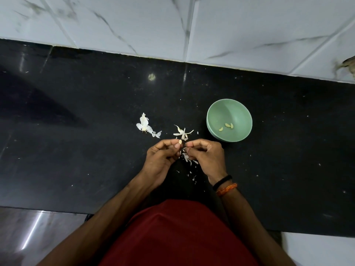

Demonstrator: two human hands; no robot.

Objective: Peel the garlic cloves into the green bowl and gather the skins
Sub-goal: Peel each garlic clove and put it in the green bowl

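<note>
1. Two hands meet at the centre of the frame: our left hand has its fingers curled tight, pinching a small garlic clove at the fingertips.
2. Our right hand is curled just as narrowly, its fingertips touching the clove's side; a shred of skin seems caught there, though we cannot tell for sure.
3. Three peeled cloves lie in the green bowl, right of centre, just beside the right hand.
4. Two larger clusters of garlic skins lie on the black counter: one left of centre, one just above the fingertips.
5. Many small flakes lie scattered between and below the hands; they are too small to count.
6. Our forearms leave the frame at the bottom, and a red shirt hides the counter's near edge.
</note>
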